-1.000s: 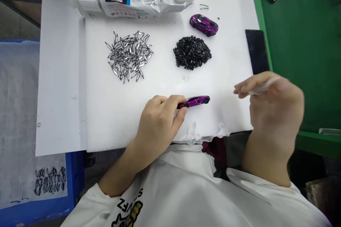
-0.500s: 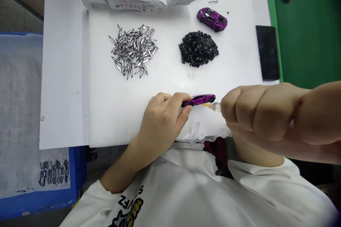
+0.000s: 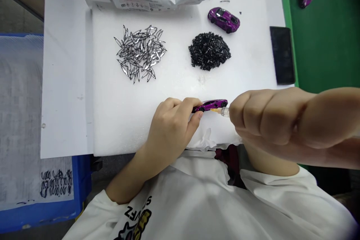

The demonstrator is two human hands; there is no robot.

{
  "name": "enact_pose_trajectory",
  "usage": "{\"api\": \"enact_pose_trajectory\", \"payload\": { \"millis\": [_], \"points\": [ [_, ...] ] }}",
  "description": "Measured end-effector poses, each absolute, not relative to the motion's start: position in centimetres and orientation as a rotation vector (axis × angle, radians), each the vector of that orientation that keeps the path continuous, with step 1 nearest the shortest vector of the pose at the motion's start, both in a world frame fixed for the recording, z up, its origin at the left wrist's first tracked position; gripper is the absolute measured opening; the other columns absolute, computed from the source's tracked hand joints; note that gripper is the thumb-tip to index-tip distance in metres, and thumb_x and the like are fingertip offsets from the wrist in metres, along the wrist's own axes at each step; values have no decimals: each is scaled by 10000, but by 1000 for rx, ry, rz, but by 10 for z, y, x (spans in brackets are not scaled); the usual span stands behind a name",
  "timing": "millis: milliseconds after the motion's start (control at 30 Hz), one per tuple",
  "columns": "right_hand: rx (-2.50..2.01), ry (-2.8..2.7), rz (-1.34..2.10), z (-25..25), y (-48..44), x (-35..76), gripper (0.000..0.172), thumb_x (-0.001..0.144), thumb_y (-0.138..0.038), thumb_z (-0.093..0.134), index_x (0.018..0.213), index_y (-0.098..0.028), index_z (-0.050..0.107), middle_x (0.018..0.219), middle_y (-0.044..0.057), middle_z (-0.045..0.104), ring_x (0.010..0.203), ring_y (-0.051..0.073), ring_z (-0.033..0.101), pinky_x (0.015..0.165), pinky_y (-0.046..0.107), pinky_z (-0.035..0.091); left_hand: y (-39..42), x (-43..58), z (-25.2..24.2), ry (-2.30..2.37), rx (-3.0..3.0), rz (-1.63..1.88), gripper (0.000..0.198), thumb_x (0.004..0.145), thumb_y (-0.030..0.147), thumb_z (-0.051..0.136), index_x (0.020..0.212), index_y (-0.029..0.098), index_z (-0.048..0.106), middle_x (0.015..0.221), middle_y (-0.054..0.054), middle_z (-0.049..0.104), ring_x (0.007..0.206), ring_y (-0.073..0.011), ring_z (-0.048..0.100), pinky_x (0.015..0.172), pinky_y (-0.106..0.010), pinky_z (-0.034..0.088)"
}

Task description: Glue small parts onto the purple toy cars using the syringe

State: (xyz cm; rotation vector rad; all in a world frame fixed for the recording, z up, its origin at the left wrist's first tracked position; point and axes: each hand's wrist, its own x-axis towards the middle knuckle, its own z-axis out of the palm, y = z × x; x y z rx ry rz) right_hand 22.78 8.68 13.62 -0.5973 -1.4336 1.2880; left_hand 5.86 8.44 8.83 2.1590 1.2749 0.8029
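Holding a purple car near the board's edge

Pinching it in the left hand; gripping a syringe in the right hand, tip just beside the car; with room up to the black pile; "70ml" on the tube.

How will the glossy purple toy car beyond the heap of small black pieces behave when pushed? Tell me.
The purple toy car would probably roll, given its black wheels. Its low body looks unlikely to tip. Its shiny surface may feel slippery.
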Motion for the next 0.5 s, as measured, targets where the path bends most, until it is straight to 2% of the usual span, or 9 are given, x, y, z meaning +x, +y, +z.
{"api": "enact_pose_trajectory", "payload": {
  "millis": [67, 133, 200, 233, 300, 400, 500],
  "points": [
    [-595, -1417, 1285, 134, 86, 227, 542, 801, -518, 62, 413, -152, 155, 403, -79, 380, 363, 10, 421, 401, 203, 358, 85, 59, 88, 1272, 2158, 803, 170, 902, 246, 469, 1003, 173, 585, 863, -32, 667, 830, -169, 567, 746, -316, 481],
    [-576, -1419, 1284, 133, 86, 228, 553, 791, -496, -20, 409, -150, 180, 409, -80, 385, 360, 1, 413, 407, 206, 348, 84, 59, 89, 1271, 2159, 803, 170, 900, 239, 472, 1003, 168, 588, 857, -34, 666, 827, -170, 567, 744, -315, 480],
    [-558, -1425, 1295, 133, 86, 228, 559, 839, -531, 119, 434, -164, 236, 405, -80, 351, 343, 3, 377, 406, 202, 361, 84, 59, 89, 1269, 2162, 810, 170, 900, 238, 472, 1000, 167, 590, 847, -34, 665, 822, -171, 567, 740, -314, 478],
    [-548, -1429, 1297, 133, 85, 229, 534, 855, -528, 250, 454, -176, 264, 402, -79, 332, 335, 15, 355, 394, 203, 372, 84, 59, 89, 1269, 2164, 811, 169, 899, 238, 473, 998, 167, 590, 843, -34, 664, 820, -171, 568, 739, -314, 478],
    [-591, -1450, 1285, 135, 83, 227, 495, 862, -488, 362, 479, -182, 293, 403, -76, 326, 328, 31, 325, 390, 218, 377, 84, 59, 89, 1271, 2163, 809, 169, 898, 236, 473, 996, 166, 592, 836, -36, 662, 820, -173, 569, 739, -314, 477],
    [-721, -1485, 1288, 141, 82, 222, 464, 872, -475, 371, 511, -183, 350, 439, -75, 358, 358, 29, 325, 415, 219, 364, 84, 59, 88, 1272, 2165, 799, 172, 898, 238, 471, 997, 165, 591, 840, -39, 659, 826, -176, 568, 744, -316, 477],
    [-831, -1500, 1324, 145, 89, 227, 522, 827, -601, 261, 523, -191, 372, 434, -74, 345, 367, 22, 315, 408, 207, 324, 84, 58, 88, 1261, 2172, 798, 167, 892, 236, 484, 1006, 169, 586, 857, -37, 659, 830, -174, 567, 749, -315, 479]
  ]
}}
